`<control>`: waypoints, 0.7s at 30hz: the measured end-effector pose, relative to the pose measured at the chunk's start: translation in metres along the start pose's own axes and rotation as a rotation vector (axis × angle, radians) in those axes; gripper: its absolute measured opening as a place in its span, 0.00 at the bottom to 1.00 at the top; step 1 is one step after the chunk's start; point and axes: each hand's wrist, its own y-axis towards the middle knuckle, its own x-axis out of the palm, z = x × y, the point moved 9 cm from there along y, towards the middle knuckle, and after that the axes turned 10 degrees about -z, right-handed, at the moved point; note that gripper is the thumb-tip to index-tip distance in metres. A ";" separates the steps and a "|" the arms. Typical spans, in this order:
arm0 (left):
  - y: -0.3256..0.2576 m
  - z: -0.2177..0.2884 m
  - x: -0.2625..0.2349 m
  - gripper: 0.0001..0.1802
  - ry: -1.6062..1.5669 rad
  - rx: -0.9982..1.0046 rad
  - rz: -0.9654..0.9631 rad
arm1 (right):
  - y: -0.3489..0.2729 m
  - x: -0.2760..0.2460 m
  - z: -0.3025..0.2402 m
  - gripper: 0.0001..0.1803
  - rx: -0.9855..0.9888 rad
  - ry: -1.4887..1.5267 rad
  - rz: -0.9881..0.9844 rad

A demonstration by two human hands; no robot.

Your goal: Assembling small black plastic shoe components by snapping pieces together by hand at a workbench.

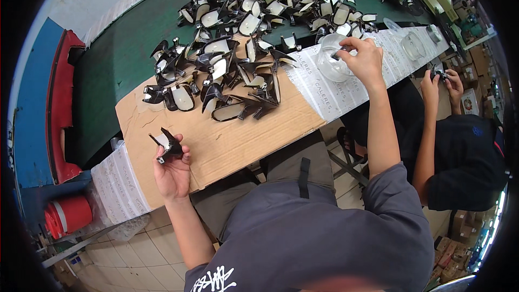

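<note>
My left hand [173, 170] holds a black high-heel shoe sole with a pale insole [166, 143] above the brown cardboard sheet [227, 140]. My right hand [365, 59] reaches out to a clear plastic cup [332, 65] on the printed white paper strip [346, 94] and grips a small dark brush-like tool [341, 51] at the cup's rim. A heap of similar black and cream heel soles [221, 75] lies on the cardboard between the two hands.
Many more soles [292, 0] cover the green belt [124, 59] beyond. Another person in dark clothes [465, 157] sits at the right, hands [443, 78] on a small item. More clear cups [413, 46] stand further right. A red container [67, 215] sits at lower left.
</note>
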 end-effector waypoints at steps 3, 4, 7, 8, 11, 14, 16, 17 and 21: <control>0.000 -0.003 0.007 0.23 -0.020 0.005 -0.039 | 0.001 0.005 -0.003 0.11 0.022 -0.059 -0.028; 0.000 -0.002 0.008 0.24 -0.010 0.014 -0.025 | 0.001 0.006 -0.002 0.11 0.032 -0.081 -0.035; 0.002 -0.002 0.015 0.25 0.014 0.016 -0.013 | 0.001 0.007 -0.001 0.11 0.024 -0.094 -0.033; 0.002 -0.003 0.017 0.26 0.028 0.013 -0.017 | 0.000 0.008 0.000 0.11 0.025 -0.095 -0.035; 0.004 -0.004 0.018 0.26 0.049 0.000 -0.047 | 0.001 0.012 0.003 0.11 0.037 -0.127 -0.076; 0.001 -0.003 0.006 0.26 0.063 0.023 -0.029 | 0.001 0.005 0.007 0.11 0.019 -0.079 -0.043; 0.000 -0.003 0.004 0.26 0.054 0.031 -0.032 | 0.000 -0.005 0.014 0.12 0.017 0.208 -0.005; -0.001 -0.003 0.004 0.26 0.045 0.039 -0.036 | 0.000 -0.006 0.014 0.12 0.019 0.205 -0.005; -0.003 -0.001 0.002 0.26 0.035 0.041 -0.018 | 0.001 0.004 0.019 0.12 -0.003 0.608 0.003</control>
